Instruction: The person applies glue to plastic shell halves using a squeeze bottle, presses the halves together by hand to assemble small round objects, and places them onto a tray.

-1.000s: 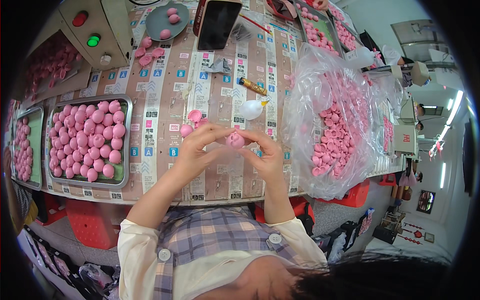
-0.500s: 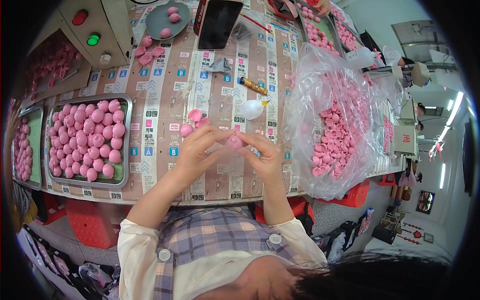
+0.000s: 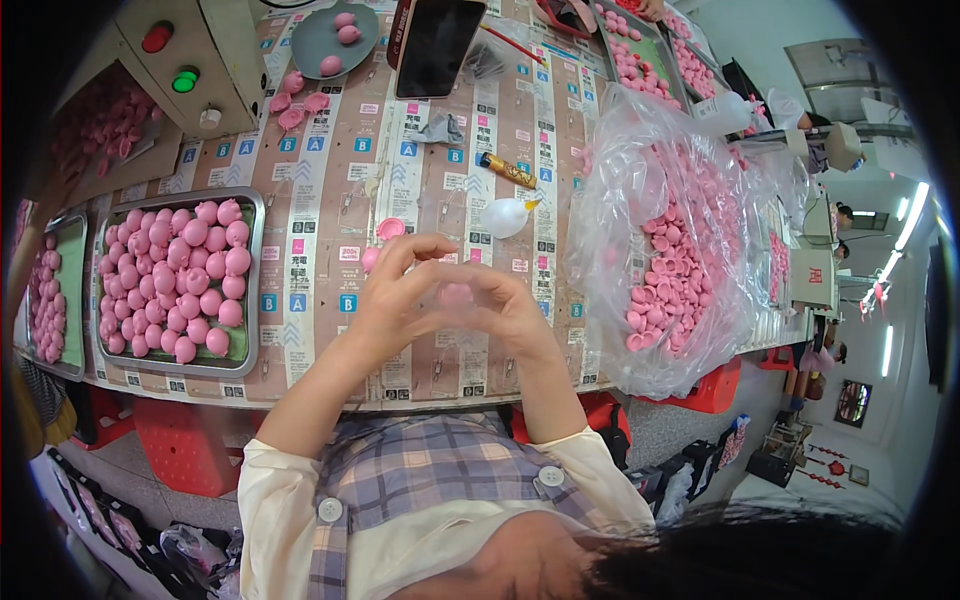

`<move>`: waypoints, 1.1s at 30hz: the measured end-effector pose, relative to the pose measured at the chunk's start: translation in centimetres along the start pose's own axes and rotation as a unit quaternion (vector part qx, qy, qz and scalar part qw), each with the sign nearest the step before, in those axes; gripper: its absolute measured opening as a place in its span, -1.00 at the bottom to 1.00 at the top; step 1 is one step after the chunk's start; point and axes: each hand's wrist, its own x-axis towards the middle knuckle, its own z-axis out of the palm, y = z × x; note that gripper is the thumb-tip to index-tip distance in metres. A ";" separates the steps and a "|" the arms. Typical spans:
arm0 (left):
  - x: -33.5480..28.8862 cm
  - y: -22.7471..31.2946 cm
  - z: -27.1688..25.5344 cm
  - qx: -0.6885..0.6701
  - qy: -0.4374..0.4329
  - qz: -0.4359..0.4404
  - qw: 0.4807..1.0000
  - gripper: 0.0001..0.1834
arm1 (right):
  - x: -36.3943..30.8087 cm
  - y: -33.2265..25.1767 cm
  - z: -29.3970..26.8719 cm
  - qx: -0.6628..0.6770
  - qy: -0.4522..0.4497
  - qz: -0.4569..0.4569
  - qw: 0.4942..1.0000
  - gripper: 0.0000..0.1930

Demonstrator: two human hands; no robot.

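My left hand (image 3: 400, 295) and my right hand (image 3: 503, 308) meet above the table's near middle, fingers curled round a small pink ball (image 3: 456, 294). Motion blurs the right fingers, and the hands partly cover the ball. Just beyond the left hand lie a round pink cup-shaped piece (image 3: 390, 229) and another pink ball (image 3: 371, 259), the latter partly hidden by the fingers. Farther off, a white squeeze bottle with a yellow tip (image 3: 507, 217) lies beside a gold-and-black tube (image 3: 508, 170).
At left, a metal tray (image 3: 254, 290) holds many pink balls. A clear plastic bag (image 3: 610, 330) of pink cup pieces lies at right. Toward the back are a phone (image 3: 438, 48), a grey plate (image 3: 305, 50) with pink balls, and a machine (image 3: 225, 60) with red and green buttons.
My left hand has shifted slightly and its fingers now arch over the ball. The right hand has turned inward and moved a little left. One loose pink piece is now covered by my left hand.
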 end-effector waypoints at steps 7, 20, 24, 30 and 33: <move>0.3 0.2 0.1 -0.084 -0.076 -0.029 0.993 -0.59 | -0.1 -0.7 -1.0 -0.187 0.010 -0.079 0.979 -0.65; 0.2 -0.2 0.4 -0.066 -0.081 -0.007 0.994 -0.61 | 0.0 -0.9 0.0 -0.248 0.062 -0.135 0.957 -0.69; 0.2 -0.1 0.2 -0.050 -0.088 0.007 0.995 -0.61 | -0.2 -0.6 -0.1 -0.250 0.056 -0.141 0.956 -0.69; 0.0 -0.2 0.3 -0.038 -0.087 0.034 0.995 -0.61 | -0.3 0.1 -0.4 -0.199 0.051 -0.140 0.969 -0.68; 0.1 0.0 0.5 -0.063 -0.076 0.004 0.995 -0.58 | -0.7 0.1 0.3 -0.043 0.039 -0.085 0.995 -0.66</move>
